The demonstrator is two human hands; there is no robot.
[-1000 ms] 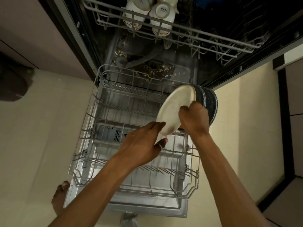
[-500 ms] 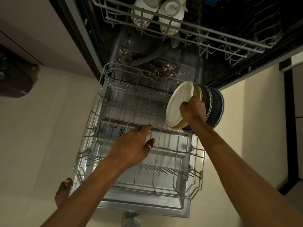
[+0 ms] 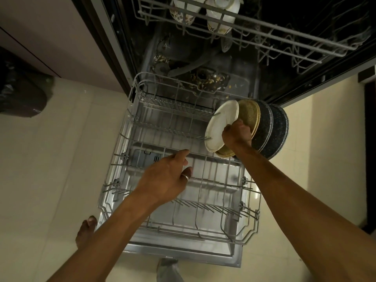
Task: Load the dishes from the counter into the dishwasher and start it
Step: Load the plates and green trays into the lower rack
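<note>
The dishwasher's lower rack (image 3: 126,127) is pulled out over the open door. My right hand (image 3: 237,134) grips a stack of plates held on edge at the rack's right side: a cream plate (image 3: 220,125) in front, a speckled tan plate (image 3: 249,115) behind it, then two dark speckled plates (image 3: 274,129). The cream plate leans away from the stack into the rack's tines. My left hand (image 3: 166,178) hovers over the rack's middle, fingers relaxed, holding nothing. A ring shows on one finger.
The upper rack (image 3: 254,33) juts out above with two white cups (image 3: 221,15) upside down in it. Food debris lies around the filter (image 3: 207,80) on the tub floor. A dark bin (image 3: 20,90) stands at left. My bare foot (image 3: 85,231) is by the door's corner.
My left hand let go of the cream plate and drew back over the rack. My right hand moved the stack right and farther back, with the cream plate fanning out.
</note>
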